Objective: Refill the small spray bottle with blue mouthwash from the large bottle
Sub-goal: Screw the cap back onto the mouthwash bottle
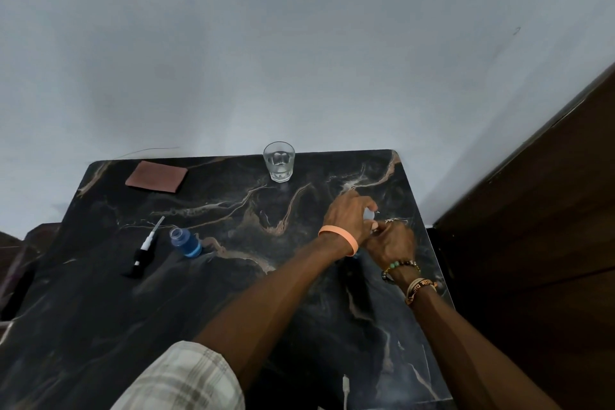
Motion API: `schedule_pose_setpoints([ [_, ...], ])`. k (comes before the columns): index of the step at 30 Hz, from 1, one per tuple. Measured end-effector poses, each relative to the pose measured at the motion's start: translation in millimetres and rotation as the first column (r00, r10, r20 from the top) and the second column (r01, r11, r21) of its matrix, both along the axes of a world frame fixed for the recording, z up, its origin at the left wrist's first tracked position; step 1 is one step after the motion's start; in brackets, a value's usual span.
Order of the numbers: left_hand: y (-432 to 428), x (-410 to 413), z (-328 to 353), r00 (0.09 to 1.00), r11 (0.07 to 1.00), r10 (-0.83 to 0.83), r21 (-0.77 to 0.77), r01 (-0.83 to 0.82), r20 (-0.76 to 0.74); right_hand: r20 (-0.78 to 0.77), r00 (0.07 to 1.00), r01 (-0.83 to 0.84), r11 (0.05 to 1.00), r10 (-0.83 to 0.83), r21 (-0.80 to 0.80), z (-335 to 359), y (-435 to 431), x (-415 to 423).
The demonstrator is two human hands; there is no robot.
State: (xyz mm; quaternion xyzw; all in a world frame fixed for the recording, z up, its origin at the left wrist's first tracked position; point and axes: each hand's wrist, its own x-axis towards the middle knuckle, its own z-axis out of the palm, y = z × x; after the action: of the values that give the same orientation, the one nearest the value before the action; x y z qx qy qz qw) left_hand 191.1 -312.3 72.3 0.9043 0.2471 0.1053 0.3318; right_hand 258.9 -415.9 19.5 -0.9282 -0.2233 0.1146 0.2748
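Note:
The small spray bottle [185, 242] stands uncapped at the table's left, partly filled with blue liquid. Its black and white pump head [142, 253] lies flat just left of it. At the right side of the table, my left hand [346, 215] curls over the white cap [368, 215] of the large bottle. My right hand [392, 243] grips that bottle just below the cap. The large bottle's dark body [351, 271] shows only partly under my wrists.
A clear drinking glass [279, 161] stands at the far edge of the dark marble table [266, 276]. A brown cloth [156, 176] lies at the far left corner. A white cable end [346, 388] lies near the front edge. A dark wooden panel [532, 210] borders the right.

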Motion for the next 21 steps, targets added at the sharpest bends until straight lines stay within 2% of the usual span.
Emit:
schedule_pose_setpoints([
  [4,0,-1,-6,0.999,0.999,-0.039,-0.008,0.039,0.010,0.014,0.999,0.029,0.999,-0.028,-0.024,1,2,-2],
  [8,1,-11,-16,0.998,0.994,-0.048,-0.097,0.051,0.030,0.046,0.997,-0.061,0.992,0.066,-0.107,-1,1,3],
  [12,7,-29,-18,0.984,0.996,-0.041,-0.072,0.054,0.171,-0.089,0.992,-0.107,0.973,0.090,-0.207,10,0,0],
  [16,31,-69,-19,0.922,0.997,0.054,0.033,-0.073,0.384,-0.053,0.956,-0.284,0.872,0.287,-0.399,50,-32,-10],
  [18,51,-101,-21,0.888,0.983,0.123,0.070,-0.171,0.444,-0.150,0.928,-0.372,0.805,0.342,-0.463,72,-39,-27],
  [21,88,-157,-30,0.812,0.927,0.311,0.031,-0.375,0.494,-0.417,0.764,-0.636,0.687,0.493,-0.351,84,-14,-67],
])
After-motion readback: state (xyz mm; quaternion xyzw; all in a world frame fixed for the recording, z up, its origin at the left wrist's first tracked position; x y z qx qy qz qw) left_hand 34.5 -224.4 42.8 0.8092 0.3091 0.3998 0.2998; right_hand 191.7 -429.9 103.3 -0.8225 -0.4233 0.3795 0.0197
